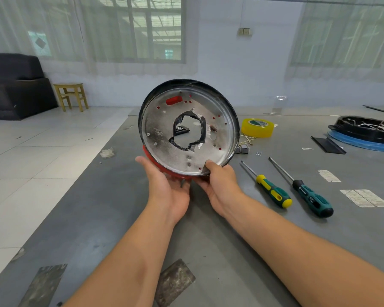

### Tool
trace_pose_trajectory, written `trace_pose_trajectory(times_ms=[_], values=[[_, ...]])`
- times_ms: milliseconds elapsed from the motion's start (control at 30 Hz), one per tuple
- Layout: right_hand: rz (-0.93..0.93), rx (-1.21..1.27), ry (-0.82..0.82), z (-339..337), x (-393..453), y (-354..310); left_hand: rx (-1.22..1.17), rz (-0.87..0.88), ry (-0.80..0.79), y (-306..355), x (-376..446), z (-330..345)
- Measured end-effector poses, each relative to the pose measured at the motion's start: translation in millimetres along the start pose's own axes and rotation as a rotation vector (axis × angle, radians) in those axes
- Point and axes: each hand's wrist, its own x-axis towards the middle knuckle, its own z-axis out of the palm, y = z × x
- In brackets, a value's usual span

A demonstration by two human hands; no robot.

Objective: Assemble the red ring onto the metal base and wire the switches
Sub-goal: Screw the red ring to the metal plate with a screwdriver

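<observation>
A round metal base (164, 134), silver on its inner face and dark at the rim, is held up on edge above a grey counter (208, 229), its dished side facing the camera. A ragged central hole lined with dark tape opens through it, and small red spots show through its screw holes and one oblong slot near the top. The red ring (152, 161) sits against the back of the base, visible only as a red crescent along the lower left edge.

The left hand (167, 187) cradles the assembly from below, palm up, its fingers going behind the ring. The right hand (220, 185) grips the lower right rim, thumb pressed on the silver inner face and fingers curled round the back.

To the right on the counter lie two screwdrivers, one with a yellow-and-green handle (273, 192) and one with a dark green-and-black handle (312, 198), side by side and apart. Behind the base sits a roll of yellow tape (257, 128), with thin wires (247, 141) and a few small screws (258, 153) just in front of it. Farther right, a black tray (364, 129) holding white wires rests on a blue disc (361, 144). White paper labels (364, 197) lie near the right edge. Beyond the counter stand a wooden stool (71, 96) and a dark sofa (16, 85) on a tiled floor.
</observation>
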Motion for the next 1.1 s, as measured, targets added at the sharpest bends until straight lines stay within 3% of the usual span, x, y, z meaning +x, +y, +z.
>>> trace_pose_trajectory(times_ms=[267, 500, 867, 1000, 1100], values=[[-0.114, -0.157, 0.081, -5.3, 8.2, 6.1, 0.295, 0.073, -0.086, -18.4, -3.1, 1.1], [-0.216, -0.280, 0.062, 1.7, 2.5, 17.4, 0.290, 0.108, 0.032, -21.0, 3.0, -2.4], [-0.144, -0.360, -0.022, -8.9, 9.7, 14.4, 0.362, 0.141, 0.131, -15.2, 11.7, -8.9], [-0.049, -0.409, -0.142, -18.6, 14.9, -15.5, 0.340, 0.132, 0.153, -11.4, 15.0, -8.7], [-0.128, -0.462, -0.061, -32.6, 31.0, -57.2, 0.296, 0.117, 0.144, -9.3, 19.0, -9.1]])
